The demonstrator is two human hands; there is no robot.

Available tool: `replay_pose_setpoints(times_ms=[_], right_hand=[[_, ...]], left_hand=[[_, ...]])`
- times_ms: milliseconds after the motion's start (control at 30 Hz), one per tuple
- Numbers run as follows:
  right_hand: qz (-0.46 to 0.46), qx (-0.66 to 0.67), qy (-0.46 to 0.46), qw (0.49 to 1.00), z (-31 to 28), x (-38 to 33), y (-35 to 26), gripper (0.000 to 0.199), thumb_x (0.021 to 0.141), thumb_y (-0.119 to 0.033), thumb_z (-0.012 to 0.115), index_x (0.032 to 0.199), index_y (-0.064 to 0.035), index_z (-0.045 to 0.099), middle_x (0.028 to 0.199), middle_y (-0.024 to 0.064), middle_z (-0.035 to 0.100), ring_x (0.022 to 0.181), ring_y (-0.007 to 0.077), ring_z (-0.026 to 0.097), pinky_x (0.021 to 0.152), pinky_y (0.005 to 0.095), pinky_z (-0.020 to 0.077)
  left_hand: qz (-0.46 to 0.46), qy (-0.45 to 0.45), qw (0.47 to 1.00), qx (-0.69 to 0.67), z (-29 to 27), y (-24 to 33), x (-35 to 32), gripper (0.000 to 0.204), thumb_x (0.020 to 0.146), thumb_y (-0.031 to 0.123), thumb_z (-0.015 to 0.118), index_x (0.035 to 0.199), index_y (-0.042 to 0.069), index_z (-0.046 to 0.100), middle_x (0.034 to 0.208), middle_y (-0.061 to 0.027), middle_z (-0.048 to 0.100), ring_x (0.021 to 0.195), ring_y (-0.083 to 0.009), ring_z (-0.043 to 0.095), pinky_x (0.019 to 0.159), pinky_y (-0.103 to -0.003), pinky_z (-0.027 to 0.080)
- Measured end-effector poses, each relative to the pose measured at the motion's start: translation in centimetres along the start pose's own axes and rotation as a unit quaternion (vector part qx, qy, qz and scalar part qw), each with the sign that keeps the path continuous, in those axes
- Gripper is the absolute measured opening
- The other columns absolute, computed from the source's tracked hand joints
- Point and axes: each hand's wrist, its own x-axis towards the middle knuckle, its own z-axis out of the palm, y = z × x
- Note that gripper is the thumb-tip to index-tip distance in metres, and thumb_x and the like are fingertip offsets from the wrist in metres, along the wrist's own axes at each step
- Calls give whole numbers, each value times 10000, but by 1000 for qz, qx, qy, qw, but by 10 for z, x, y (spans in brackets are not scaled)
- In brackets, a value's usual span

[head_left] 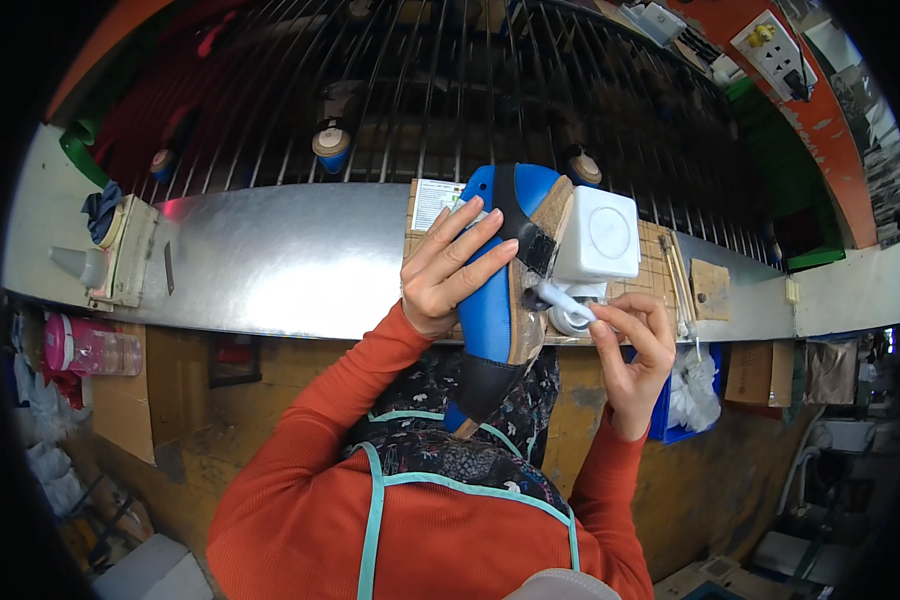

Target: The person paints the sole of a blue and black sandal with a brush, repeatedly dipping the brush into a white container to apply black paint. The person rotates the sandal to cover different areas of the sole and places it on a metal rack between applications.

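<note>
The left hand (448, 268) is clasped around a blue shoe (497, 290), held sole-edge up above the metal bench (270, 262). The right hand (635, 345) pinches a white brush handle (565, 300) against the sole's edge. Good practice is probably a firm left grip and short, even strokes along the sole margin beside the white container (598, 237).

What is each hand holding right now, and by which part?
The left hand grips the blue shoe around its upper, fingers across the side, sole facing right. The right hand pinches a small white brush by its handle, tip at the sole.
</note>
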Motion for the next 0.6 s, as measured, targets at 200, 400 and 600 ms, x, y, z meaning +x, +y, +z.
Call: replay_pose_setpoints(times_ms=[200,400,600], right_hand=[[-18,-163,86,983,14,-21,-21,194,787,-111,757,980,-90,753,893,12,620,635,97,501,743,284,285],[-75,-282,120,949,21,-24,-29,231,760,-123,775,990,-131,757,914,18,630,688,104,523,734,303,248],[-112,-323,156,927,27,-22,-30,264,735,-130,794,997,-136,757,896,17,622,716,107,533,730,303,243]], left_hand=[[25,18,998,47,1,2,-3,381,762,158,724,1138,216,695,1216,-86,656,1159,-334,604,911,-493,520],[28,15,997,75,0,3,-6,383,749,171,744,1122,246,698,1207,-64,663,1144,-326,615,875,-509,536],[34,15,995,92,-1,0,-8,364,759,172,734,1111,259,701,1206,-49,665,1146,-316,616,872,-506,539]])
